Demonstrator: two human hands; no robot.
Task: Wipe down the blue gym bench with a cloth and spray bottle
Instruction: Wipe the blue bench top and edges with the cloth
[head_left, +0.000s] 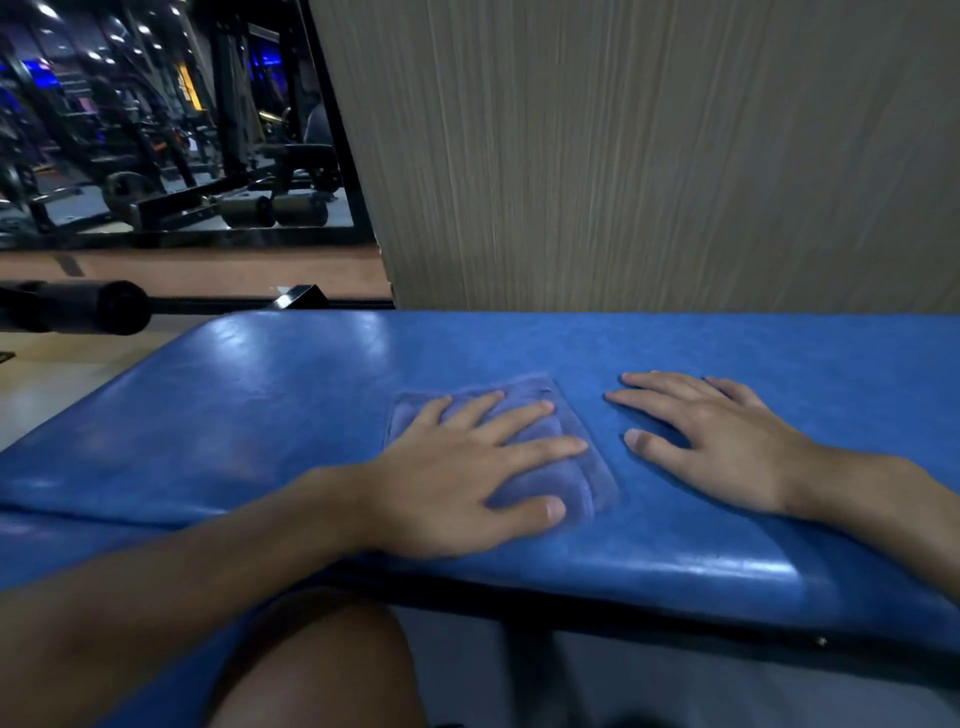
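The blue gym bench (260, 395) stretches across the view, its padded top shiny on the left part. A folded blue cloth (576, 467) lies flat on the middle of the pad. My left hand (467, 467) presses on the cloth with straight, spread fingers. My right hand (717, 441) rests flat on the bare pad just right of the cloth, fingers straight and pointing left. No spray bottle is in view.
A wood-grain wall panel (649, 156) stands right behind the bench. A mirror (171, 119) at the upper left reflects dark gym machines. A black padded roller bar (78, 306) sticks out at the left. My knee (311, 670) is under the bench's near edge.
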